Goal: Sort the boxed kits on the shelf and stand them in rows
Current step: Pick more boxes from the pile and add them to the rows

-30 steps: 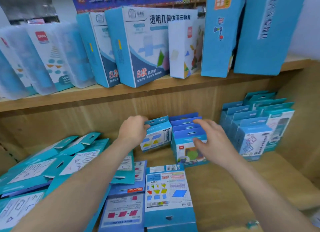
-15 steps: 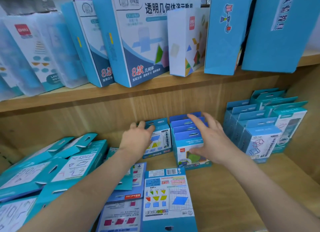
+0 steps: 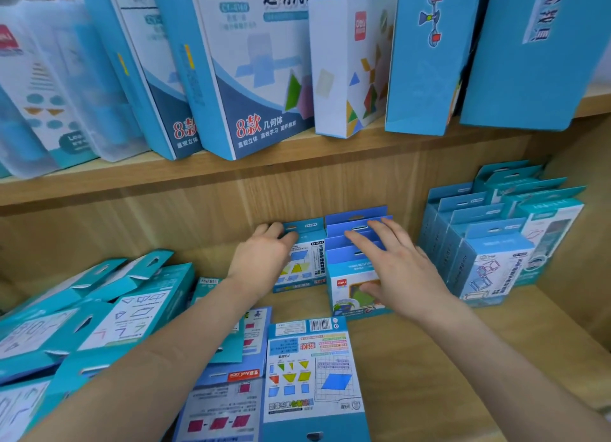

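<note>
- Head view: smooth pale-wood shelf (image 3: 429, 359), grain visible, board above of the same wood.
- Left hand (image 3: 264, 260) curled over the hang-tab of one upright cardboard kit (image 3: 305, 260): blue, glossy, coloured shapes printed on its front, standing at the back of the shelf.
- Right hand (image 3: 396, 273) spread flat, fingers apart, resting on a row (image 3: 355, 243) of about four darker blue kits just beside it; gripping nothing.
- Further right, two rows of teal kits (image 3: 489, 260), upright, count unclear.
- Flat on the shelf in front: one kit (image 3: 314, 375) back-up, barcode showing.
- Left: heap (image 3: 82, 326) of flat teal boxes, tilted, overlapping.
</note>
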`<action>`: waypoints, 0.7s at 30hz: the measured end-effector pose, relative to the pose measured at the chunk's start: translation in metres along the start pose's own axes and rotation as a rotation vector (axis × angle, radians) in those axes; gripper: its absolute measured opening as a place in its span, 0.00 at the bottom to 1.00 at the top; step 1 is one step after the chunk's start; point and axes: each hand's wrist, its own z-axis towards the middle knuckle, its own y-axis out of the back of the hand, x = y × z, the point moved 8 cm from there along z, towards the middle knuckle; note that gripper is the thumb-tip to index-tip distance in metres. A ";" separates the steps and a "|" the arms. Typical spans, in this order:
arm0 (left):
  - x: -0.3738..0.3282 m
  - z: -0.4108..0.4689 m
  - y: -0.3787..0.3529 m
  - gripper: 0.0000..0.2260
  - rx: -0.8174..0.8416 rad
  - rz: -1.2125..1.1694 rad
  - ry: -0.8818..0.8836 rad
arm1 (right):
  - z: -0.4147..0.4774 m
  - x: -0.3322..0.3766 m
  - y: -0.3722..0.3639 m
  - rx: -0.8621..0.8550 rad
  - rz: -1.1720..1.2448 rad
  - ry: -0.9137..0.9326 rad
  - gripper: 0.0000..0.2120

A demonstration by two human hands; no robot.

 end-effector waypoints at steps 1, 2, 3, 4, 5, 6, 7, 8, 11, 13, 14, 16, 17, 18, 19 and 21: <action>0.002 -0.001 -0.001 0.19 0.015 0.006 0.024 | -0.001 0.000 0.000 0.002 0.066 0.010 0.44; 0.003 -0.004 0.001 0.21 0.002 0.017 0.040 | -0.001 -0.002 -0.001 -0.003 0.181 0.002 0.45; 0.001 -0.007 0.007 0.23 -0.043 0.032 0.041 | -0.003 -0.006 0.001 -0.025 0.336 -0.033 0.46; -0.002 -0.011 0.013 0.23 -0.101 0.034 0.045 | -0.003 -0.013 0.004 -0.059 0.511 -0.097 0.45; -0.007 -0.016 0.021 0.22 -0.153 -0.012 0.059 | -0.003 -0.023 0.005 -0.090 0.686 -0.179 0.43; -0.012 -0.020 0.024 0.20 -0.151 -0.129 0.078 | -0.003 -0.032 0.005 -0.100 0.855 -0.271 0.41; -0.020 -0.022 0.023 0.19 -0.088 -0.296 0.115 | -0.002 -0.038 0.003 -0.088 1.006 -0.356 0.39; -0.030 -0.024 0.014 0.20 0.052 -0.482 0.169 | 0.000 -0.042 -0.002 -0.061 1.128 -0.426 0.37; -0.070 -0.030 -0.013 0.20 0.413 -1.080 0.325 | 0.005 -0.050 -0.012 -0.010 1.382 -0.544 0.31; -0.080 -0.024 -0.018 0.18 0.364 -1.260 0.392 | 0.005 -0.053 -0.017 0.007 1.523 -0.581 0.27; -0.082 -0.021 -0.021 0.18 0.333 -1.304 0.427 | 0.004 -0.054 -0.020 0.019 1.582 -0.604 0.26; -0.087 -0.017 -0.025 0.19 0.300 -1.357 0.468 | 0.002 -0.056 -0.023 0.050 1.683 -0.637 0.28; -0.090 -0.016 -0.025 0.18 0.290 -1.374 0.471 | 0.001 -0.057 -0.024 0.064 1.713 -0.641 0.28; -0.093 -0.016 -0.025 0.18 0.279 -1.389 0.478 | 0.001 -0.058 -0.024 0.070 1.732 -0.635 0.26; -0.095 -0.016 -0.024 0.18 0.264 -1.401 0.488 | 0.001 -0.060 -0.025 0.070 1.732 -0.630 0.22; -0.097 -0.016 -0.024 0.18 0.242 -1.407 0.522 | 0.002 -0.063 -0.025 0.065 1.707 -0.627 0.16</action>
